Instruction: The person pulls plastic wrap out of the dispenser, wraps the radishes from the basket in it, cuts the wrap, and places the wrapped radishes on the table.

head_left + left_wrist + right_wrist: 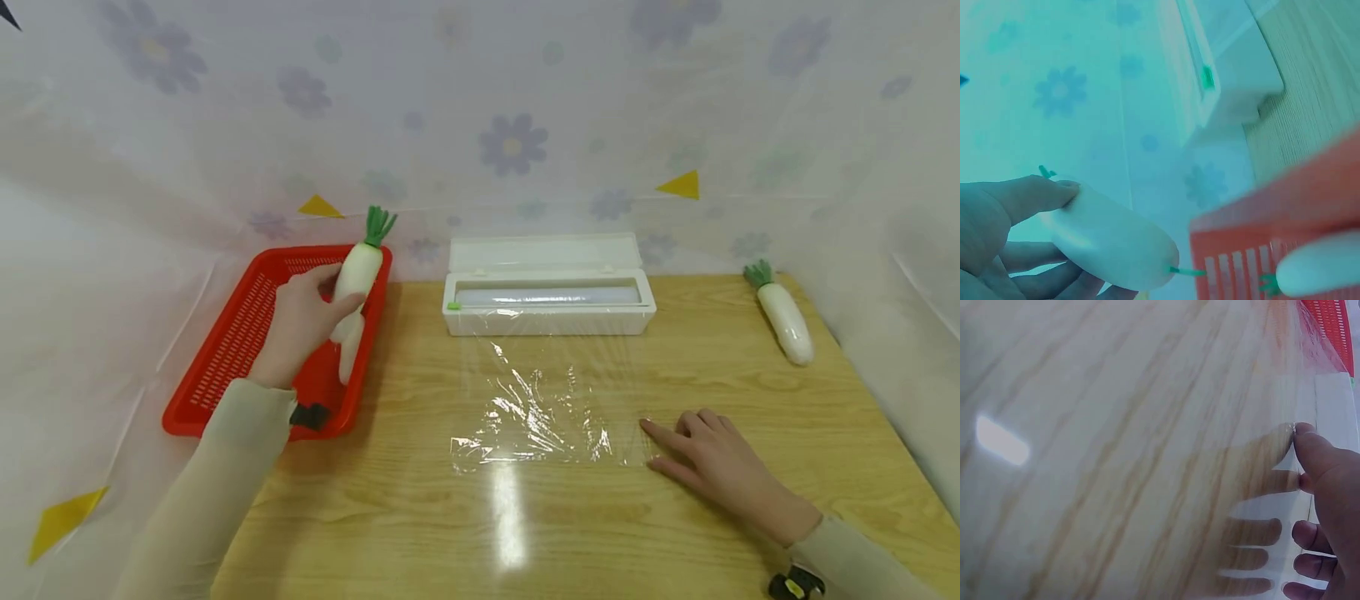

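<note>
My left hand (303, 312) grips a white radish (358, 271) with a green leafy top, lifted over the red basket (258, 267). In the left wrist view the thumb and fingers lie around that radish (1116, 240). Another white radish (350, 350) is in the basket, partly hidden behind the held one. A sheet of clear plastic wrap (540, 400) stretches forward over the table from a white wrap box (551, 322). My right hand (723, 458) is at the sheet's right edge; its thumb and index fingertips, held apart, touch down there.
A third radish (785, 323) lies at the far right of the wooden table (420, 517). The wrap box stands at the back with its lid (543, 252) raised and a roll inside. A flowered curtain (517, 100) surrounds the table's back and sides.
</note>
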The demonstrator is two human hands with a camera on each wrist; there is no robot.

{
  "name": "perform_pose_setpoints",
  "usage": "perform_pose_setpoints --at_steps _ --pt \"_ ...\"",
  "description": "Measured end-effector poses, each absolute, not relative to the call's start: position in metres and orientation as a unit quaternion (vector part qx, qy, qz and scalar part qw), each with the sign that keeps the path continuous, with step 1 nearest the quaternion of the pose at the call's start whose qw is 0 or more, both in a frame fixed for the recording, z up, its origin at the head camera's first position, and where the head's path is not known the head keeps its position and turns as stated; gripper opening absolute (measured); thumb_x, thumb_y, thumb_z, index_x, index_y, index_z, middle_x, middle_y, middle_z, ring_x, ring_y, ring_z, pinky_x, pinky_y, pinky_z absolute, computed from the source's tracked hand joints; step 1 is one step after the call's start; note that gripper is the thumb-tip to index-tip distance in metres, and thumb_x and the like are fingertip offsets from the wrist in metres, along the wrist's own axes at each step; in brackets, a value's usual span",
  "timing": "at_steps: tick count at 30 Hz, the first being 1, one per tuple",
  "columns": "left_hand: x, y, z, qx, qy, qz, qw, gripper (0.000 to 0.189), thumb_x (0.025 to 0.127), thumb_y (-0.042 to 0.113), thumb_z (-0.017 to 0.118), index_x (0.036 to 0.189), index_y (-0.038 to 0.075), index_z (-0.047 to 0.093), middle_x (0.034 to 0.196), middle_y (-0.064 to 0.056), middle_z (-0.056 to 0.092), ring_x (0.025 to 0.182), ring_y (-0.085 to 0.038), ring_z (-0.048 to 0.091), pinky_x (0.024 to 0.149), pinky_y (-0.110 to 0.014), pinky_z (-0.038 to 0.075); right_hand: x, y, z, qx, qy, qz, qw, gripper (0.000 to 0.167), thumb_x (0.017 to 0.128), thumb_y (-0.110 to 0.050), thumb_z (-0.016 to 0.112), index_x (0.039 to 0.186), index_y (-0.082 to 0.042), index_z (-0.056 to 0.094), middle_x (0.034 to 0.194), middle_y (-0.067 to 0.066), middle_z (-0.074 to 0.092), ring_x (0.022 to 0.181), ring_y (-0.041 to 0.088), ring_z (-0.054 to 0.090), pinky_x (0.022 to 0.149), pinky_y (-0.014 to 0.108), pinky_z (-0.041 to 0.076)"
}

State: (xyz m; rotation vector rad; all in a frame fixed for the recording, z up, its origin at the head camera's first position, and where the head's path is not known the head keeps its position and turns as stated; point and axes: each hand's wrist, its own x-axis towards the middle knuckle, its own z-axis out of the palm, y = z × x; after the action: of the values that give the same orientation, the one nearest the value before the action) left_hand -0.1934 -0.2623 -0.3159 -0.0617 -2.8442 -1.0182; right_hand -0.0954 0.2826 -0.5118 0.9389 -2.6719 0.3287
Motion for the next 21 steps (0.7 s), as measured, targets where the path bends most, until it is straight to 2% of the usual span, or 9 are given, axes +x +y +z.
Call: perform_pose_setpoints --at_steps 6,10,18,21 --pt "-0.183 -0.225 -0.315 -0.050 -0.938 -0.340 0.044 0.056 0.097 0.020 0.076 0.145 -0.002 0.056 0.134 -0.021 0.066 0.112 -0.035 0.064 0.097 -0.054 0.055 -0.098 0.283 -0.510 0.328 -0.927 0.112 0.141 0.053 0.086 -0.040 0.083 0.134 -0.020 0.073 0.086 -0.011 0.048 0.081 0.011 0.041 0.071 0.034 0.035" --pt "-0.178 -0.201 -0.323 -0.096 -0.935 -0.340 0.028 0.051 0.095 0.018 0.079 0.140 0.002 0.062 0.130 -0.016 0.069 0.107 -0.032 0.065 0.094 -0.052 0.055 -0.099 0.284 -0.510 0.333 -0.926 0.107 0.141 0.053 0.085 -0.041 0.083 0.133 -0.019 0.073 0.086 -0.011 0.048 0.081 0.011 0.042 0.070 0.035 0.036" --pt "-0.176 -0.155 -0.361 -0.169 -0.913 -0.370 -0.033 0.048 0.091 0.014 0.081 0.136 0.003 0.067 0.126 -0.012 0.072 0.107 -0.029 0.069 0.090 -0.047 0.058 -0.100 0.282 -0.507 0.331 -0.928 0.106 0.136 0.053 0.086 -0.039 0.083 0.134 -0.020 0.073 0.085 -0.012 0.046 0.081 0.010 0.040 0.070 0.032 0.034" --pt "-0.177 -0.139 -0.373 -0.183 -0.906 -0.378 -0.045 0.049 0.091 0.013 0.082 0.136 0.004 0.067 0.126 -0.011 0.072 0.108 -0.027 0.069 0.094 -0.048 0.056 -0.100 0.282 -0.506 0.331 -0.928 0.108 0.131 0.053 0.086 -0.038 0.083 0.135 -0.020 0.072 0.085 -0.012 0.047 0.081 0.010 0.040 0.071 0.033 0.035"
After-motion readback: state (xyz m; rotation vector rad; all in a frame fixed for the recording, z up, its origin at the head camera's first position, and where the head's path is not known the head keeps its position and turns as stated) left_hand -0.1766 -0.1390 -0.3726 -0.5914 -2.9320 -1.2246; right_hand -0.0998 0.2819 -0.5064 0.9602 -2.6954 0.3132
